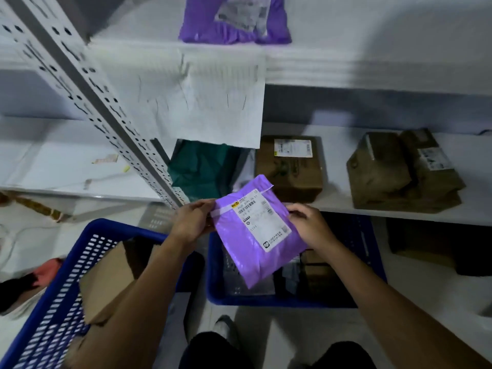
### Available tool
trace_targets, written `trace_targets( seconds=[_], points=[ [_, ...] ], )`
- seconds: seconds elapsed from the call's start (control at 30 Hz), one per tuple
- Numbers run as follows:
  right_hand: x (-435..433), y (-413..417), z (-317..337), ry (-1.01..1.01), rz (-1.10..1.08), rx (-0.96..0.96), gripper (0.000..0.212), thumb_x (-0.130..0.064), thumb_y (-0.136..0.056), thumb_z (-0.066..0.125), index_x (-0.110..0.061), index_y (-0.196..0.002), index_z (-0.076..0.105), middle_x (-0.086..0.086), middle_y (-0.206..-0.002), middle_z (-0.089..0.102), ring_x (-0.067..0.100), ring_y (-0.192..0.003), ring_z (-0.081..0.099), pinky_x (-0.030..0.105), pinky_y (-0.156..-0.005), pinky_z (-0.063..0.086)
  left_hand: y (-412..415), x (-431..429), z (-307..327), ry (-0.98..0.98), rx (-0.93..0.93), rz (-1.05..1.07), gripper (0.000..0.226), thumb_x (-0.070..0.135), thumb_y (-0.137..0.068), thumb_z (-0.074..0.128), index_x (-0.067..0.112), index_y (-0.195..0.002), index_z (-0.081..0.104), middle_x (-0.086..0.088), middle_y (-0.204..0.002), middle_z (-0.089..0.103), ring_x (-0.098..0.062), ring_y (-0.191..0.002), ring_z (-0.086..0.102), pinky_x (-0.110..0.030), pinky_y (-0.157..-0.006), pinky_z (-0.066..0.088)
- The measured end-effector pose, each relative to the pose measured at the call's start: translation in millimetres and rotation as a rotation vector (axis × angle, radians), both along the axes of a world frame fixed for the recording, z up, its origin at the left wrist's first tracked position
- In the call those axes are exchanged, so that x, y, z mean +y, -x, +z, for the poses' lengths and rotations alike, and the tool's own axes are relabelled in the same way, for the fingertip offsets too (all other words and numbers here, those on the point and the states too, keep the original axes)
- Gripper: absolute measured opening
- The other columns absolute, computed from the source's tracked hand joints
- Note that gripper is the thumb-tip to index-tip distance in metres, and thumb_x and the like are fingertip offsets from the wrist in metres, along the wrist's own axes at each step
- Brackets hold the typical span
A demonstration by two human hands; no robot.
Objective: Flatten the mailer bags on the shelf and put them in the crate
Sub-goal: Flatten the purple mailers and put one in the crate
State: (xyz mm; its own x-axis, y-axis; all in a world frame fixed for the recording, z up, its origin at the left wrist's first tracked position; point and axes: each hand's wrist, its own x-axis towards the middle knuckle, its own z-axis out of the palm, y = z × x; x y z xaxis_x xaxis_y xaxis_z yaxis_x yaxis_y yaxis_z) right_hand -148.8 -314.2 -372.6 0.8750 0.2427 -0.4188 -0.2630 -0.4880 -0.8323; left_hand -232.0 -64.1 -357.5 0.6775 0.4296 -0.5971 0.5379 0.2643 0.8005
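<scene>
I hold a purple mailer bag point(253, 233) with a white shipping label in the air, above a blue crate point(215, 275) on the floor. My left hand point(193, 222) grips its left edge, and my right hand point(308, 225) grips its right edge. A second purple mailer bag point(234, 20) lies on the upper shelf. A white mailer bag point(199, 97) hangs over the edge of the middle shelf. On the lower shelf a dark green mailer bag point(202, 169) sits beside the upright post. The crate below holds several parcels.
Brown taped parcels point(291, 169) point(402, 171) stand on the lower shelf at the right. A second blue crate point(66, 288) with cardboard pieces stands at the left on the floor. A perforated grey shelf post point(101, 102) runs diagonally. Dark boxes point(439, 249) sit under the shelf.
</scene>
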Motion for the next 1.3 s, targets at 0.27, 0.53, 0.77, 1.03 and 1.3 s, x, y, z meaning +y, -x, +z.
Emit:
trace_targets(
  seconds=[0.27, 0.53, 0.77, 1.03, 1.3],
  points=[
    [6, -13, -185, -0.018, 0.037, 0.008, 0.022, -0.003, -0.097, 0.053, -0.016, -0.105, 0.070, 0.003, -0.091, 0.072, 0.015, -0.082, 0.066, 0.026, -0.070, 0.049, -36, -6, -167, -0.236, -0.045, -0.142, 0.015, 0.002, -0.092, 0.069, 0.008, -0.078, 0.068, -0.006, -0.068, 0.065, -0.010, -0.051, 0.061, -0.017, -0.043, 0.046],
    [7, -48, -296, -0.032, 0.094, -0.078, 0.033, 0.002, -0.092, 0.052, -0.024, -0.093, 0.072, -0.004, -0.086, 0.073, 0.007, -0.076, 0.064, 0.022, -0.070, 0.049, -62, -1, -268, -0.330, 0.043, -0.414, 0.051, 0.053, -0.081, 0.076, 0.006, -0.102, 0.075, -0.002, -0.082, 0.067, -0.016, -0.071, 0.059, -0.028, -0.067, 0.047],
    [1, -68, -329, -0.096, 0.071, -0.058, 0.016, -0.006, -0.091, 0.068, -0.016, -0.100, 0.075, -0.002, -0.090, 0.073, 0.007, -0.079, 0.064, 0.014, -0.067, 0.049, -62, -15, -311, -0.317, 0.057, -0.418, 0.021, 0.023, -0.096, 0.068, 0.009, -0.081, 0.064, -0.001, -0.067, 0.060, -0.011, -0.055, 0.050, -0.016, -0.047, 0.042],
    [-24, -49, -390, -0.015, 0.107, 0.489, 0.020, -0.010, -0.092, 0.070, -0.005, -0.111, 0.065, 0.012, -0.093, 0.070, 0.024, -0.080, 0.067, 0.031, -0.069, 0.056, -30, -12, -368, -0.159, 0.294, -0.447, 0.012, 0.009, -0.096, 0.057, 0.005, -0.096, 0.068, -0.012, -0.094, 0.076, -0.030, -0.090, 0.073, -0.048, -0.090, 0.059],
    [-4, -22, -434, 0.369, 0.541, 0.407, 0.018, -0.003, -0.089, 0.066, -0.010, -0.072, 0.067, 0.006, -0.063, 0.070, 0.022, -0.062, 0.070, 0.025, -0.060, 0.051, -12, -25, -411, -0.570, 0.641, -0.940, 0.018, 0.016, -0.093, 0.064, 0.003, -0.104, 0.071, -0.012, -0.103, 0.073, -0.026, -0.091, 0.073, -0.028, -0.071, 0.058]
  ],
)
